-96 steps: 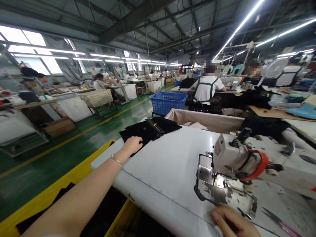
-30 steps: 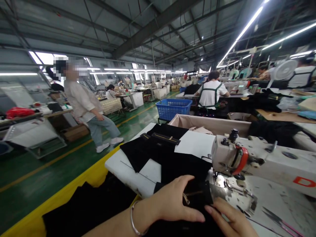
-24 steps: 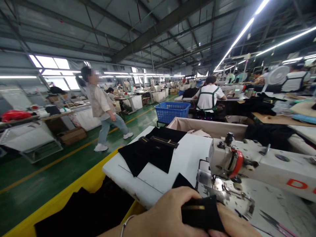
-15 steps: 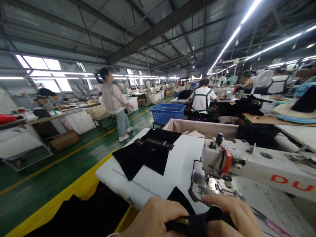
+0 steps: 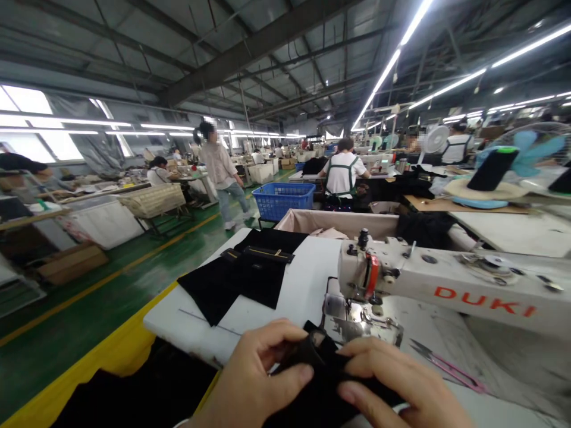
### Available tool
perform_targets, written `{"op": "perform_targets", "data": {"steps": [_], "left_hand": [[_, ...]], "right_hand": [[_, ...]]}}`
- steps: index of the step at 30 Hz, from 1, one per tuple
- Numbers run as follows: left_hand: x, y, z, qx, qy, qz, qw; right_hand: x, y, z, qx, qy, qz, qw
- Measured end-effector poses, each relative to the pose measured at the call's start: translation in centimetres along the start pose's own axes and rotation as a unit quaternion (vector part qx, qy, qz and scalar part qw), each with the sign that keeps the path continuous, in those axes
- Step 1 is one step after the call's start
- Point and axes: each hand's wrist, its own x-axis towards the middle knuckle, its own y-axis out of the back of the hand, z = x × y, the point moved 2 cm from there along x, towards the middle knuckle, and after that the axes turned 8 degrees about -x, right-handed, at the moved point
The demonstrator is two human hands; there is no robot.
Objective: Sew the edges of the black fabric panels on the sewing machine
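Observation:
Black fabric (image 5: pixel 323 392) is bunched at the near edge of the sewing table, with a folded edge turned up between my hands. My left hand (image 5: pixel 261 374) pinches that fold between thumb and fingers. From the other side, my right hand (image 5: pixel 392 380) grips the same cloth, thumb below and fingers on top. Just beyond them stands a white sewing machine (image 5: pixel 446 288) with red DUKI lettering. Pink-handled thread snips (image 5: pixel 459 370) lie right of its needle plate. Farther left on the white table (image 5: pixel 307 297) lie flat black fabric pieces (image 5: pixel 267 282) with a gold zipper.
A yellow-lined bin (image 5: pixel 107 398) of black cloth sits at the lower left. Behind the table are a pink-lined box (image 5: pixel 339 221) and a blue plastic basket (image 5: pixel 284 202). One person (image 5: pixel 220 166) is in the green aisle; another (image 5: pixel 345 172) sits ahead, back turned.
My view has swung right. Both hands have turned the black cloth, so the zipper end seen between them no longer shows. The person in the aisle has walked farther away.

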Motion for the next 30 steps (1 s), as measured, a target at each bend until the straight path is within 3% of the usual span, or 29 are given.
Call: {"op": "perform_targets", "data": {"steps": [7, 13, 25, 27, 30], "left_hand": [[0.3, 0.2, -1.4, -0.083, 0.061, 0.055, 0.993], [0.1, 0.2, -1.7, -0.107, 0.07, 0.082, 0.988], [0.0, -0.1, -2.0, -0.081, 0.069, 0.097, 0.99], [0.2, 0.3, -1.1, -0.052, 0.083, 0.09, 0.991], [1.2, 1.4, 1.4, 0.029, 0.121, 0.01, 0.992]], "right_hand": [[0.0, -0.6, -0.6, 0.04, -0.114, 0.053, 0.991], [0.2, -0.5, -0.7, 0.029, -0.123, 0.069, 0.99], [0.4, -1.1, -0.6, 0.009, -0.17, 0.046, 0.984], [0.6, -0.8, -1.0, 0.029, -0.152, 0.037, 0.987], [0.8, 0.0, -2.1, 0.135, -0.047, 0.002, 0.99]]}}
